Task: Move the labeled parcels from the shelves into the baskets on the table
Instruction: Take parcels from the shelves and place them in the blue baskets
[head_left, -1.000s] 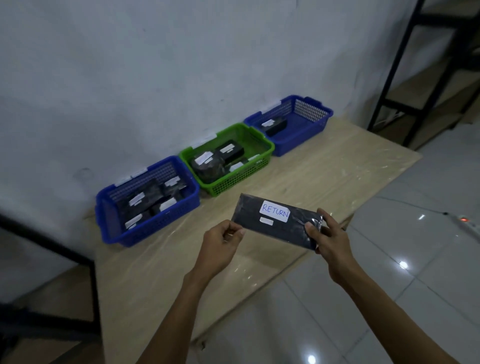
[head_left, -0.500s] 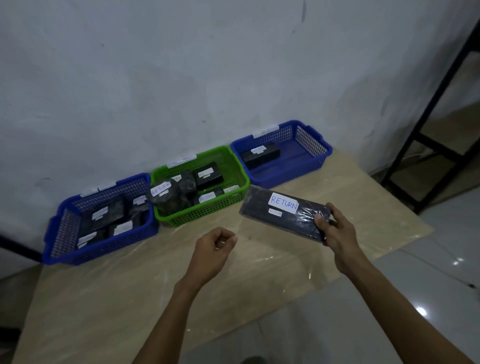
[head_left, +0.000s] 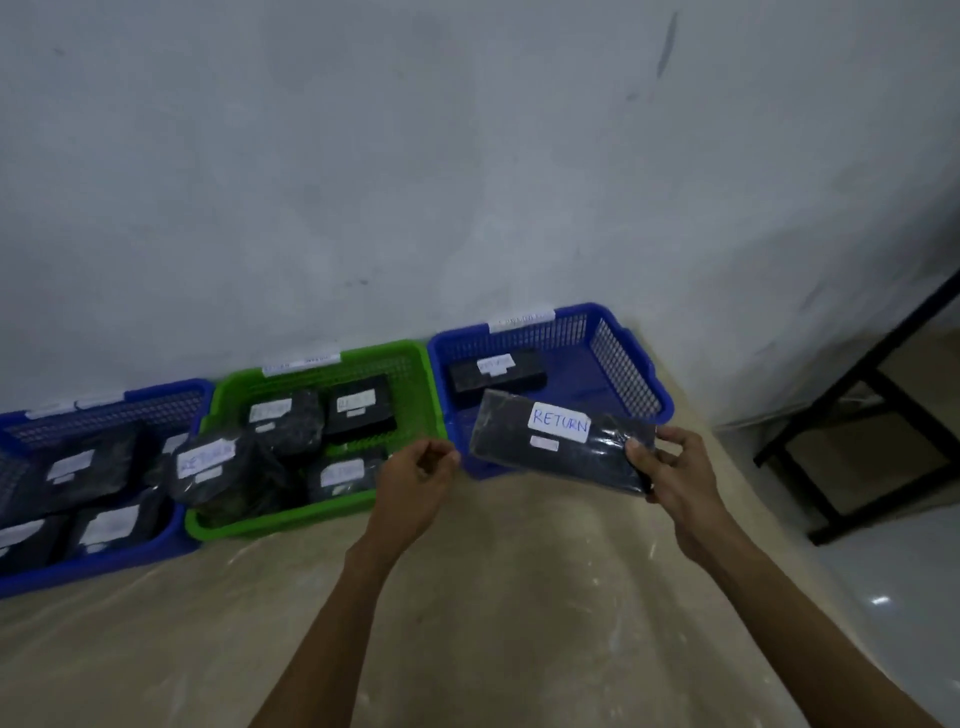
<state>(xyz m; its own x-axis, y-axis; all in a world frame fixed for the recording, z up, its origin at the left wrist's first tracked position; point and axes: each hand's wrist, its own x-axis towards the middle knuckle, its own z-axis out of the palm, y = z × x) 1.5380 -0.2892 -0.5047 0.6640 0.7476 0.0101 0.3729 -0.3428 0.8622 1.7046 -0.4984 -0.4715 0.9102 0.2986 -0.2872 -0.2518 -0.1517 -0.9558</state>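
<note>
Parcel (head_left: 561, 447) marked RETURN, in shiny black wrap: gripped at its 3 o'clock end by the right hand (head_left: 675, 467), thumb on top and the other fingers beneath, and held a little tilted above the near rim of the right blue basket (head_left: 623, 364), not yet set down. Left hand (head_left: 415, 488) at 9 o'clock from the parcel, near but apart from it: loosely curled, holding nothing, over the near 3 o'clock corner of the green basket (head_left: 291, 522).

Seemed to be the placing step. Noticed in the green basket, toward 8 o'clock, another parcel (head_left: 218, 473) with what looked like RETURN on its label. Could not read the label of the single parcel (head_left: 496, 371) in the right blue basket, nor the tags on the back rims: too blurred. Judged the green basket the likelier home, therefore.

Called for a short carry toward 9 o'clock, label up, high enough to pass both rims. Seemed wise also to bring the left hand under the free end: held by one end only, and probably slippery in that wrap. Looked better to lay it flat at the 3 o'clock side of the green basket than on the heap at 8 o'clock, and to let go only once resting.
</note>
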